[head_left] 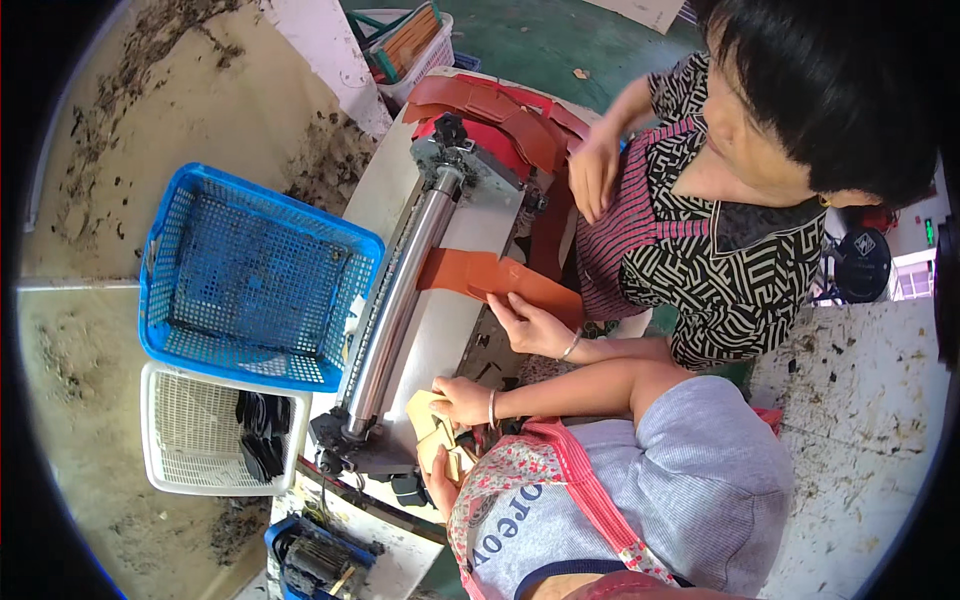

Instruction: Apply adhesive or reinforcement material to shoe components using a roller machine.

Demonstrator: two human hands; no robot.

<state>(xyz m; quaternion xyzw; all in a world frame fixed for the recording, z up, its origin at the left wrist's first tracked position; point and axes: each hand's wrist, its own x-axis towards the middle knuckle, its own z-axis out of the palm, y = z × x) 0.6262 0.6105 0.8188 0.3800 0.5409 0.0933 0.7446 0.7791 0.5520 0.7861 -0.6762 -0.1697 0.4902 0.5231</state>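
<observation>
Fingers (438, 462) of left hand (441, 486) and right hand (463, 402) both grasp tan pieces (424, 416); look light, thin, likely bendy, may slide apart, so pinch by the edges.

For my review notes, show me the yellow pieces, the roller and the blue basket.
Yellow pieces (423, 418): head view, face of the upper piece.
Roller (401, 305): head view, middle of its shiny cylinder.
Blue basket (250, 272): head view, its latticed floor.

The roller (405, 305) was glossy, smooth metal, while the orange strip (450, 270) looked like matt leather. The yellow pieces (425, 413) had a dull finish. Blue basket (250, 270) and white basket (185, 420) were plastic; the grey shirt (700, 460) was matt cloth.
</observation>
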